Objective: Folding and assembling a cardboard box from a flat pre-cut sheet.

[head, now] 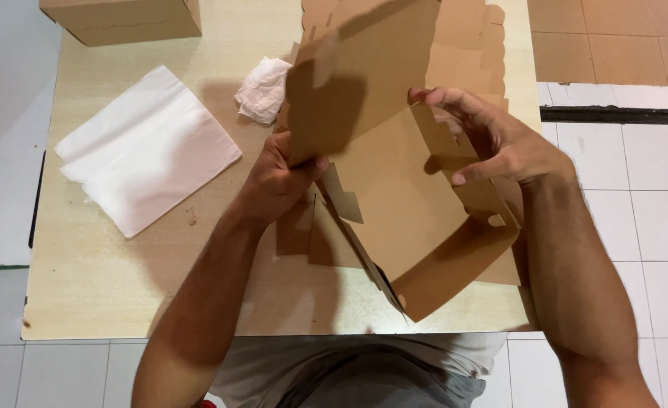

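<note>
Head view: left hand (277,181) and right hand (500,143) each grip the half-folded brown cardboard box (402,204).

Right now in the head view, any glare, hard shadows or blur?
Head view: sharp overall, no glare; the raised cardboard flap is shadowed on its near face, the left hand and right hand cast soft shadows on the cardboard box and table.

Matt brown cardboard box blank (394,189), soft white paper sheets (149,147), smooth pale wood-grain laminate table (92,279).
</note>
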